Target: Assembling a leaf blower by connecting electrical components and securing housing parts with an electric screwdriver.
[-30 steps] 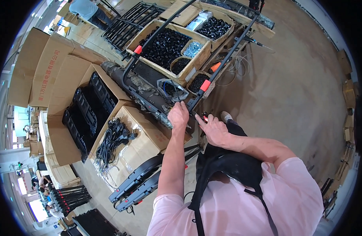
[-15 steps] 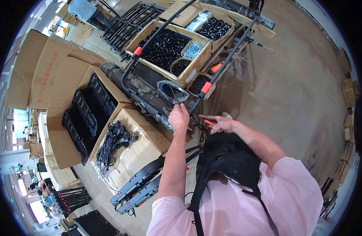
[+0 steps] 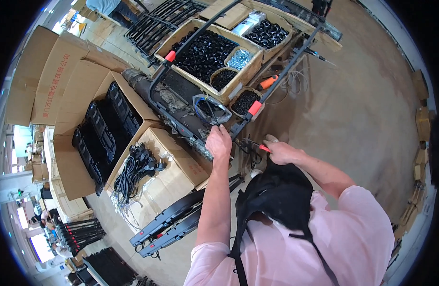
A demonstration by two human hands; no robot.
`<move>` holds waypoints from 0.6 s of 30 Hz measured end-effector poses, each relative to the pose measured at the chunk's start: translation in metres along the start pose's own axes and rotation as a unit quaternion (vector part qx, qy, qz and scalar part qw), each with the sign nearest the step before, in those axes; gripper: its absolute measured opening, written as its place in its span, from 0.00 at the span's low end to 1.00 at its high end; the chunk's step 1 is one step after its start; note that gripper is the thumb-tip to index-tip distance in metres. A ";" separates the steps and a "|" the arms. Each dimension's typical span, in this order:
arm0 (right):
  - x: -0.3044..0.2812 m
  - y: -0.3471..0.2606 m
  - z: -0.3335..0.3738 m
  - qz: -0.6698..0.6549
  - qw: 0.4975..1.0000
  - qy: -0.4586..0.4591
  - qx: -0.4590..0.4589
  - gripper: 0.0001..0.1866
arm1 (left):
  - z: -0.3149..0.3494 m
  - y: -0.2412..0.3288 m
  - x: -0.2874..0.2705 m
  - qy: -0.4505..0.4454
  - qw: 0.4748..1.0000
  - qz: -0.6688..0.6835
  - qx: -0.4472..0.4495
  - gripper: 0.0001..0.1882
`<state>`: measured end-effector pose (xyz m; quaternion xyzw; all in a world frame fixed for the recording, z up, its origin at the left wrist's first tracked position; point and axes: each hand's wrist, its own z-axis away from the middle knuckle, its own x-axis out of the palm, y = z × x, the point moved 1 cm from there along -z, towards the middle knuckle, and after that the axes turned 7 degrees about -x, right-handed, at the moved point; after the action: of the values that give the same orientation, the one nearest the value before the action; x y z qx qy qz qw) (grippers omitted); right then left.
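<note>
My left hand is closed in a pinch at the near corner of a black tubular frame. A thin black cable runs up from its fingertips; what else they hold is hidden. My right hand is closed around red-handled pliers, whose dark jaws point left toward the frame corner. Beneath the jaws hang loose black cables. Just beyond my left hand lies a plastic bag with a blue edge. Red sleeves sit on the frame's bars.
Behind the frame stands a tray of black caps and small hardware, near an orange-handled tool. At left are an open carton with black panels and a box bearing coiled power cords. A person stands far back.
My right hand and the pliers have drawn back to the right, away from the frame corner. My left hand stays at the corner. The view has shifted slightly.
</note>
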<state>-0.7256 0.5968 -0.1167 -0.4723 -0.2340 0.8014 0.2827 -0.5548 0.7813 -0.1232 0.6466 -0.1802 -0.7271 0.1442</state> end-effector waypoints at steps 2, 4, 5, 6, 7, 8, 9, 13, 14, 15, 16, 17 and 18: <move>-0.008 0.011 -0.006 0.013 0.994 -0.069 0.087 0.26 | 0.003 0.002 0.001 -0.009 1.000 -0.001 0.001 0.20; 0.007 0.040 -0.040 0.006 0.992 -0.066 0.106 0.22 | 0.007 0.007 -0.001 -0.007 1.000 -0.006 -0.006 0.20; 0.014 0.049 -0.058 -0.021 0.994 -0.021 0.108 0.23 | 0.007 0.009 -0.002 -0.004 1.000 -0.010 -0.011 0.20; 0.020 0.056 -0.077 -0.048 0.993 0.022 0.108 0.24 | 0.006 0.008 -0.002 0.002 1.000 -0.014 -0.016 0.20; 0.027 0.060 -0.095 -0.048 0.989 0.022 0.135 0.29 | 0.006 0.008 -0.001 -0.007 1.000 -0.019 -0.020 0.20; 0.042 0.080 -0.115 -0.047 0.990 0.022 0.129 0.29 | 0.006 0.015 0.000 -0.017 0.999 -0.020 -0.020 0.20; 0.060 0.115 -0.134 -0.108 0.985 0.076 0.115 0.28 | 0.004 0.026 0.004 -0.020 1.000 -0.014 -0.015 0.20; 0.102 0.089 -0.182 -0.358 0.909 -0.034 0.209 0.24 | 0.011 -0.010 -0.002 0.012 0.999 -0.019 -0.038 0.17; 0.109 0.103 -0.187 -0.389 0.893 -0.043 0.223 0.19 | 0.010 -0.004 0.000 0.003 0.999 -0.018 -0.039 0.17; 0.115 0.128 -0.191 -0.418 0.875 -0.048 0.240 0.14 | 0.008 0.007 0.003 -0.002 0.999 -0.011 -0.031 0.17; 0.121 0.144 -0.199 -0.415 0.878 -0.057 0.230 0.14 | 0.006 0.013 0.004 -0.006 1.000 -0.005 -0.025 0.17; 0.127 0.161 -0.204 -0.558 0.796 -0.080 0.221 0.13 | 0.003 0.019 0.005 -0.008 1.000 -0.002 -0.019 0.17; 0.134 0.171 -0.208 -0.683 0.691 -0.109 0.210 0.13 | 0.002 0.020 0.002 -0.004 1.000 0.006 -0.019 0.16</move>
<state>-0.6334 0.5840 -0.4025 -0.0197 -0.3469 0.4608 0.8167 -0.5577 0.7621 -0.1160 0.6393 -0.1705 -0.7325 0.1601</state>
